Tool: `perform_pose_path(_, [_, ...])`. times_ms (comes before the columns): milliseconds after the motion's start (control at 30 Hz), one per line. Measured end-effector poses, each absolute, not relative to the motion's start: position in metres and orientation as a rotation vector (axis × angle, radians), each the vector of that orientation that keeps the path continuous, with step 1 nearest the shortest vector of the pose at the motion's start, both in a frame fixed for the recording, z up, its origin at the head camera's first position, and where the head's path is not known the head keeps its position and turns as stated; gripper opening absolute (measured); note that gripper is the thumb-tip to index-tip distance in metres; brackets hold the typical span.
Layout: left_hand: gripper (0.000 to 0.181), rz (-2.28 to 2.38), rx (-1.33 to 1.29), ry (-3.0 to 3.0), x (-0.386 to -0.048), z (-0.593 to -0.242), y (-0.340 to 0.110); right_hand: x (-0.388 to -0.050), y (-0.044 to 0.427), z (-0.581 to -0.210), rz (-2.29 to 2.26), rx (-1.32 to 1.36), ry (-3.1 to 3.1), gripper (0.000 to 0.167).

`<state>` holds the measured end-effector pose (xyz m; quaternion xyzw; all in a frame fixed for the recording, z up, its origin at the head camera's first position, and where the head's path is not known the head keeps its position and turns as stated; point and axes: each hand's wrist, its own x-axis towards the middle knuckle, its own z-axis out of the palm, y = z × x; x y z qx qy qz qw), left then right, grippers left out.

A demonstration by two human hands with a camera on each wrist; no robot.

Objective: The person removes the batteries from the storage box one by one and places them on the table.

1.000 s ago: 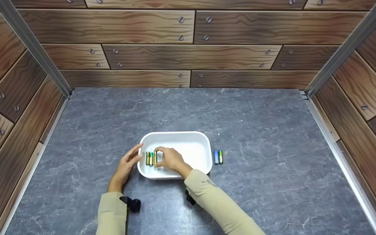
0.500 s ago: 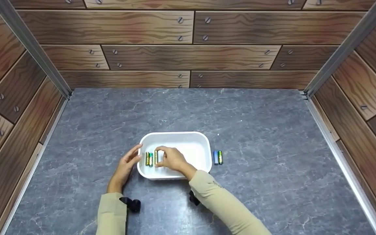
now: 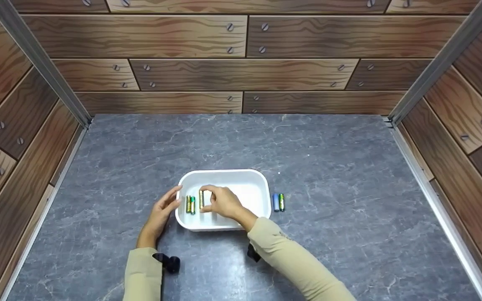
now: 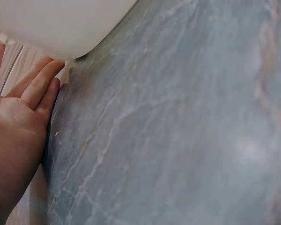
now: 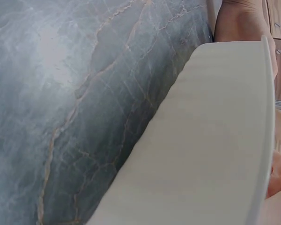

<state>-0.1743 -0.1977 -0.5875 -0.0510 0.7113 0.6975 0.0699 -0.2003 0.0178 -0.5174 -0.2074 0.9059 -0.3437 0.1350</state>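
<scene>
In the head view a white tray (image 3: 247,223) holds a gold-and-green battery (image 3: 188,204) and a green battery (image 3: 193,205) side by side at its left end. My right hand (image 3: 225,203) reaches into the tray and pinches a third battery (image 3: 201,200) by its two ends, between thumb and finger. My left hand (image 3: 160,215) rests with spread, nearly straight fingers against the tray's left rim. In the left wrist view, that hand (image 4: 18,112) lies beside the tray's outer wall (image 4: 61,28). The tray wall (image 5: 201,131) hides most of my right hand in the right wrist view.
Right of the tray, a blue battery (image 3: 276,202) and a dark green battery (image 3: 282,202) stand close together on the grey marbled table (image 3: 349,188). Wood-patterned walls (image 3: 182,37) and metal rails surround the table. A black wrist camera (image 3: 170,263) sits on the left sleeve.
My right hand has moved slightly right with the pinched battery, widening the gap to the two at the left. The left hand has stayed against the rim.
</scene>
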Motion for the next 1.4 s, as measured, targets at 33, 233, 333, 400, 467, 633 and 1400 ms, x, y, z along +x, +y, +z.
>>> perform_pose_path(33, [0.049, 2.1, -0.153, 2.141, -0.174, -0.588, -0.198, -0.2, 0.019, -0.517, -0.995, -0.613, 2.629, 0.056])
perform_pose_path(233, [0.05, 2.085, -0.175, 2.164, -0.174, -0.587, -0.196, -0.199, 0.023, -0.513, -1.016, -0.632, 2.627, 0.056])
perform_pose_path(333, [0.05, 2.086, -0.188, 2.161, -0.174, -0.587, -0.196, -0.199, 0.026, -0.511, -1.039, -0.648, 2.628, 0.056])
perform_pose_path(400, [0.05, 2.093, -0.188, 2.153, -0.174, -0.587, -0.196, -0.198, 0.028, -0.509, -1.045, -0.656, 2.628, 0.056])
perform_pose_path(467, [0.05, 2.103, -0.187, 2.143, -0.174, -0.587, -0.197, -0.198, 0.031, -0.507, -1.051, -0.659, 2.621, 0.055])
perform_pose_path(633, [0.05, 2.108, -0.173, 2.138, -0.174, -0.586, -0.197, -0.197, 0.036, -0.504, -1.081, -0.683, 2.61, 0.054])
perform_pose_path(1400, [0.05, 2.128, -0.145, 2.136, -0.174, -0.587, -0.196, -0.193, 0.071, -0.504, -1.174, -0.683, 2.534, 0.055])
